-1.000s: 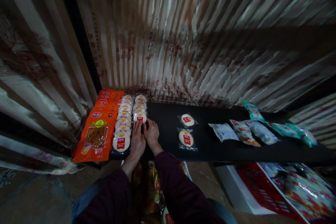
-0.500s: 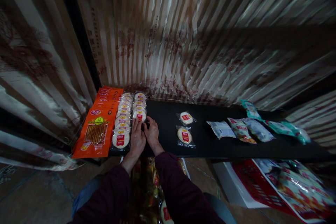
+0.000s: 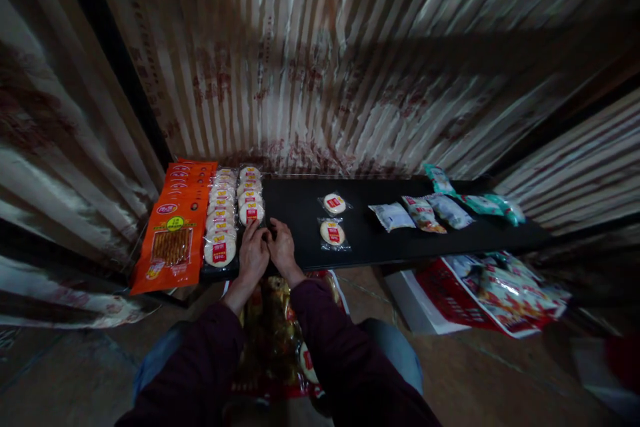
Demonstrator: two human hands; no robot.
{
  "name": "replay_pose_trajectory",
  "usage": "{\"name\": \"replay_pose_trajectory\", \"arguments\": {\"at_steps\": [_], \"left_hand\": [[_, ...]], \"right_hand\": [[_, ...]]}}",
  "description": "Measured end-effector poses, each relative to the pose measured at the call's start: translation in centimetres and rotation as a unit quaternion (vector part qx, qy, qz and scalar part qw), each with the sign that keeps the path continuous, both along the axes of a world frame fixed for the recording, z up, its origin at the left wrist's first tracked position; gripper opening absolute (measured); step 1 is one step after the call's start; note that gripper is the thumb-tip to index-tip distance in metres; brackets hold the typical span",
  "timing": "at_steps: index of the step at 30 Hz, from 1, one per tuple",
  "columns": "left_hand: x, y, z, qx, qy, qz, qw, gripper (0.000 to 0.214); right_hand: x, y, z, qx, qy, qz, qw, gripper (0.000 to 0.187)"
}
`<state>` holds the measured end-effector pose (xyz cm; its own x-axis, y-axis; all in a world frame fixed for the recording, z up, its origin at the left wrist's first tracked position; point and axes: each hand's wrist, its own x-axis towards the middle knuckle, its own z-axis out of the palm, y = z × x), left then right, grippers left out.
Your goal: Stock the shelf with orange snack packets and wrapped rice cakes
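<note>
Both of my hands lie close together on the black shelf (image 3: pixel 300 213), near its front edge. My left hand (image 3: pixel 253 255) is flat, its fingers stretched toward the front round cake packet (image 3: pixel 250 213) of the right-hand row. My right hand (image 3: pixel 283 251) has bent fingers whose tips meet the left hand's fingers; what they pinch is too dark to tell. A second row of round cake packets (image 3: pixel 219 251) runs beside it, and orange snack packets (image 3: pixel 171 243) lie at the far left.
Two single round cake packets (image 3: pixel 333 203) (image 3: pixel 333 233) lie mid-shelf, with white packets (image 3: pixel 391 215) and green ones (image 3: pixel 480 203) to the right. A bag of snacks (image 3: pixel 273 327) sits between my knees. A white box and a red printed bag (image 3: pixel 493 283) lie on the floor. A striped curtain hangs behind.
The view has pulled back and swung right, showing more floor. My hands stay together by the cake rows and have slid slightly toward the shelf's front edge.
</note>
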<state>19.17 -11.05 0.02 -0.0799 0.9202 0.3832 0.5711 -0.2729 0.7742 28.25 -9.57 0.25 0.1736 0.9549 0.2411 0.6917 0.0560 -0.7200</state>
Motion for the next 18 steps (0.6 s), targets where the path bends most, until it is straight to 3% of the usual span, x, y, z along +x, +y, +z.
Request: {"name": "replay_pose_trajectory", "arguments": {"at_steps": [9, 15, 18], "left_hand": [[0.7, -4.6, 0.1, -0.019, 0.049, -0.112, 0.992, 0.039], [1.6, -9.3, -0.4, 0.002, 0.086, -0.154, 0.984, 0.04], [2.4, -12.2, -1.4, -0.01, 0.102, -0.191, 0.976, 0.041]], "right_hand": [[1.9, -6.7, 0.5, -0.003, 0.005, 0.022, 1.0, 0.041], [4.1, -12.0, 0.1, 0.009, 0.002, 0.058, 0.998, 0.046], [5.7, -14.6, -0.6, -0.019, -0.009, 0.069, 0.997, 0.041]]}}
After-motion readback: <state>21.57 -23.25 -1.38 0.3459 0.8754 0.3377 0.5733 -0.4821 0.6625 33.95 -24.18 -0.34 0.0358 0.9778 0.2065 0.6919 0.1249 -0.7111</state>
